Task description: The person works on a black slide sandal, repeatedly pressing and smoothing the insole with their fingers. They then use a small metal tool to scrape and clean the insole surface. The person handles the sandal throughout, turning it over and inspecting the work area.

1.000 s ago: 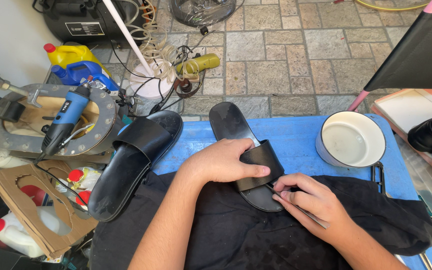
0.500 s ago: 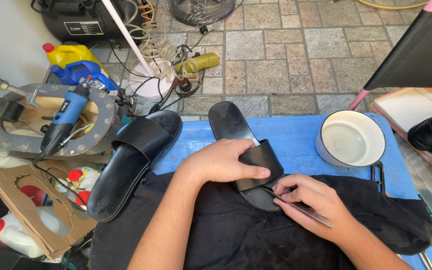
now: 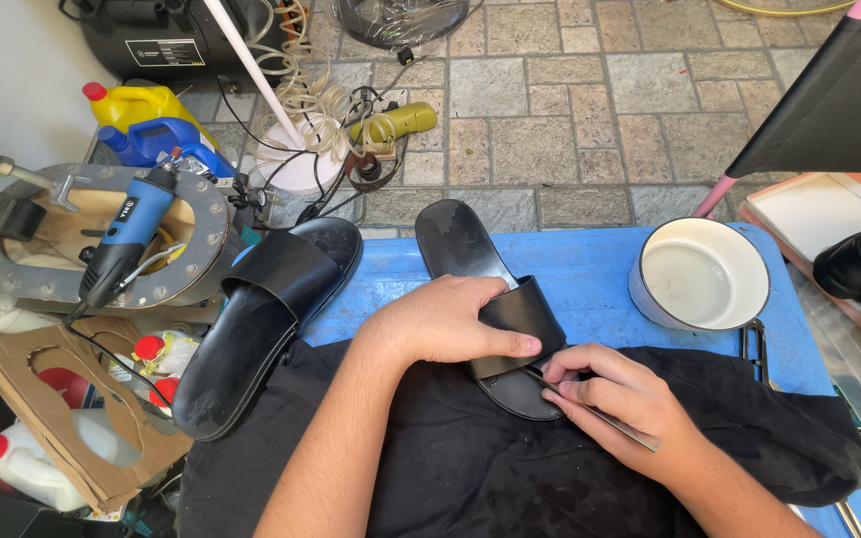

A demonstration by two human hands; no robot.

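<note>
Left hand (image 3: 450, 321) pins sandal (image 3: 495, 299) – right hand (image 3: 618, 397) scrapes

white bowl (image 3: 700, 279), blue rotary tool (image 3: 127, 234), yellow jug (image 3: 137, 103) nearby.

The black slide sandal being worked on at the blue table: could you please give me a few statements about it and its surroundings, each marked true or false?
1. The left hand presses down on the strap of the black slide sandal. True.
2. The right hand holds a thin metal tool at the strap's edge. True.
3. The white enamel bowl sits on the person's left. False: it stands to the right of the sandal, on the blue table.
4. The second slide sandal lies upside down on the floor. False: it rests strap up at the table's left edge.
5. The blue rotary tool is in the right hand. False: it lies on a round metal stand at far left.
</note>
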